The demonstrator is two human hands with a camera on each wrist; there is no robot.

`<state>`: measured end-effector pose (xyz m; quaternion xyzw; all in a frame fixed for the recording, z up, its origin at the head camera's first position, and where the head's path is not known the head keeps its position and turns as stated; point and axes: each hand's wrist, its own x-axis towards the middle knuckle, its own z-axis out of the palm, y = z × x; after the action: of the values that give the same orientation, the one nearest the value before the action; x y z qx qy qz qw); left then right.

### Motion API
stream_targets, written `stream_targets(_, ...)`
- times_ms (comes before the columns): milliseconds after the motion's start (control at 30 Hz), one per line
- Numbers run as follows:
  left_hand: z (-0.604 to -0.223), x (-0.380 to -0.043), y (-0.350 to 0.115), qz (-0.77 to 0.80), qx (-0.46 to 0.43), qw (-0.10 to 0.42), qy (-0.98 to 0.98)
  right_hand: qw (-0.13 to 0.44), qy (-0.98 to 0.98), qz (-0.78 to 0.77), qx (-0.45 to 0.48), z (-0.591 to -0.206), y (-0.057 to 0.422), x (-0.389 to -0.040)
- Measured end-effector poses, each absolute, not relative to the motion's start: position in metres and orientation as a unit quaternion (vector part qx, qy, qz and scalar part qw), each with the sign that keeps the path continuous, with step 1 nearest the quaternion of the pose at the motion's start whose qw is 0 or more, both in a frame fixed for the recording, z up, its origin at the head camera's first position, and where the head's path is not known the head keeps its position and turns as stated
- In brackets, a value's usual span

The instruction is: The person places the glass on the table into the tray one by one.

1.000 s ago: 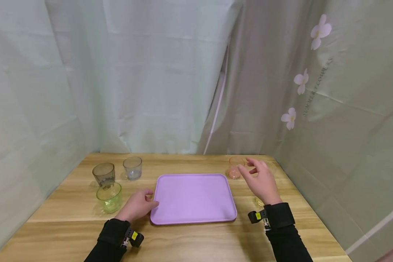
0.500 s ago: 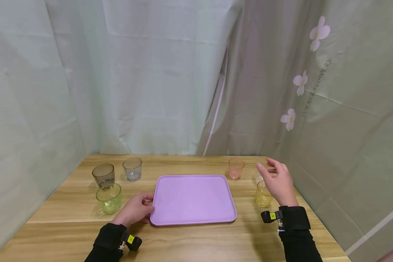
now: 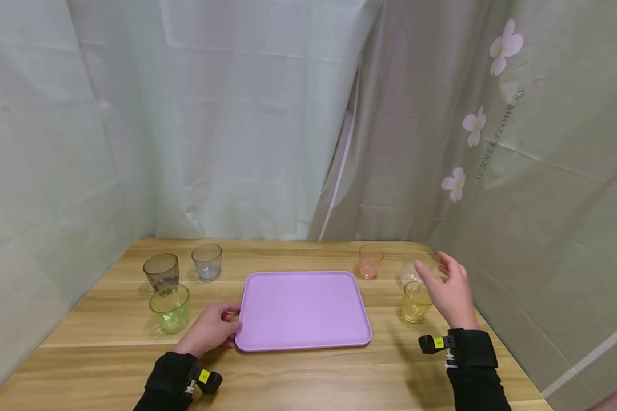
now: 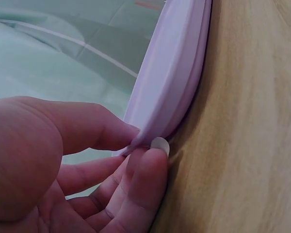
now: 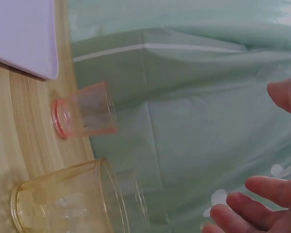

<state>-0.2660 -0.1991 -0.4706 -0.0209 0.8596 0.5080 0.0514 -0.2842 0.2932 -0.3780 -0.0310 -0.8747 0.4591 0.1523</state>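
Note:
A purple rectangular tray lies in the middle of the wooden table. My left hand pinches its left rim; the left wrist view shows the thumb over the rim and fingertips under it. On the right, my right hand hovers with thumb and fingers apart, holding nothing. Closest to it is a yellow glass, with a clear glass just behind, partly hidden by the hand. A pink glass stands off the tray's far right corner. In the right wrist view, the yellow glass overlaps the clear one.
Left of the tray stand a green glass, a dark grey glass and a bluish clear glass. Curtains close off the back and both sides of the table.
My right hand has moved right, from near the pink glass to beside the yellow and clear ones, uncovering the yellow glass. My left hand has shifted slightly left at the tray's rim.

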Motion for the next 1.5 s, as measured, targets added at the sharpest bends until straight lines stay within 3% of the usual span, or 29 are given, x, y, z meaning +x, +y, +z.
stream_targets(667,-0.475,-0.269,-0.202,0.513,-0.039,0.059,0.855,0.099,-0.871,0.473,-0.09,-0.407,0.304,-0.284)
stream_targets(1500,-0.476,-0.268,-0.201,0.51,-0.042,0.058,0.857,0.045,-0.874,0.476,-0.085,-0.456,0.303,-0.294)
